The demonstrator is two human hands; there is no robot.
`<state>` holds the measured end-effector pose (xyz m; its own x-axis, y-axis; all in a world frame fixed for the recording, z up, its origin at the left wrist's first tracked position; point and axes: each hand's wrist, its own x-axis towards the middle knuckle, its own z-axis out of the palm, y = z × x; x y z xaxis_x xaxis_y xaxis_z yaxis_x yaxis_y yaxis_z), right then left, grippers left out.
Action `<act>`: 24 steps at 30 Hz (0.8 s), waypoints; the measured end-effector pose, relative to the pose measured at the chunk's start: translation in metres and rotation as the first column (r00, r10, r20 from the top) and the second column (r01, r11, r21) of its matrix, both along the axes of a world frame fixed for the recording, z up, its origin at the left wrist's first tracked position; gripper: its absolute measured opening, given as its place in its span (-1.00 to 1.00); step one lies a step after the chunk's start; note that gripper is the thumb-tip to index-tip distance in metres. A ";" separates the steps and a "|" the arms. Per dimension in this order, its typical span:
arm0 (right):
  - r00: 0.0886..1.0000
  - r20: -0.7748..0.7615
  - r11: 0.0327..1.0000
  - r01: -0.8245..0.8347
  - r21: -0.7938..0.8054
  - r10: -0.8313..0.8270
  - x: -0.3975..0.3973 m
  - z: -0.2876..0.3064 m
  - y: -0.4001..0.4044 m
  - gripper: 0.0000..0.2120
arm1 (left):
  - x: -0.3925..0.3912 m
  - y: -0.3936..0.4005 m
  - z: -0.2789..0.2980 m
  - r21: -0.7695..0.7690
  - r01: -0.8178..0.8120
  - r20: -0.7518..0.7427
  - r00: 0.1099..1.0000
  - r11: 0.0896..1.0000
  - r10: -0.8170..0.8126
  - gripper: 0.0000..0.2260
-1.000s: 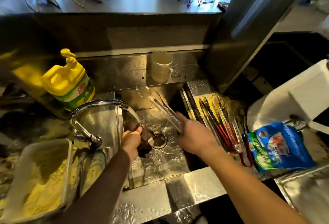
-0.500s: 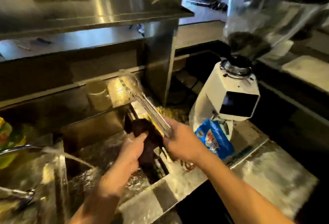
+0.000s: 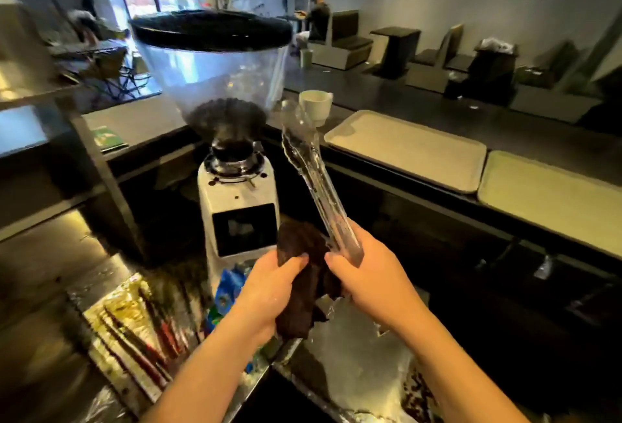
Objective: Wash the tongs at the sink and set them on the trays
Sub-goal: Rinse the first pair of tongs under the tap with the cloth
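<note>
Right-hand grip [image 3: 367, 274] at tongs' [image 3: 313, 170] base

Right hand [image 3: 373, 274] holds clear tongs [image 3: 313, 173] upright; left hand [image 3: 269, 291] grips dark cloth [image 3: 299, 254]

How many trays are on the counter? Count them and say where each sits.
2. The near tray lies on the dark counter just right of the white cup; the far tray lies beside it, running off the right edge, so more may be hidden.
</note>
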<state>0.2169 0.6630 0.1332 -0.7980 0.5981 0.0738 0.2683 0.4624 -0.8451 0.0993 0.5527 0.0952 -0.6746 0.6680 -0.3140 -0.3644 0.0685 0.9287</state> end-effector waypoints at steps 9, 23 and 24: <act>0.876 0.178 0.863 0.476 -0.167 -0.448 0.093 -0.004 0.120 -0.23 | 0.071 0.152 0.001 -0.072 0.196 -0.105 0.973 0.978 -0.203 -0.83; 0.520 0.455 0.668 0.693 0.271 -0.723 0.134 0.004 0.253 -0.50 | 0.113 0.266 -0.009 -0.146 0.382 -0.155 0.902 0.912 -0.403 -0.92; 0.500 0.452 0.656 0.690 0.307 -0.738 0.133 0.003 0.259 -0.46 | 0.113 0.271 -0.011 -0.146 0.380 -0.140 0.906 0.914 -0.399 -0.92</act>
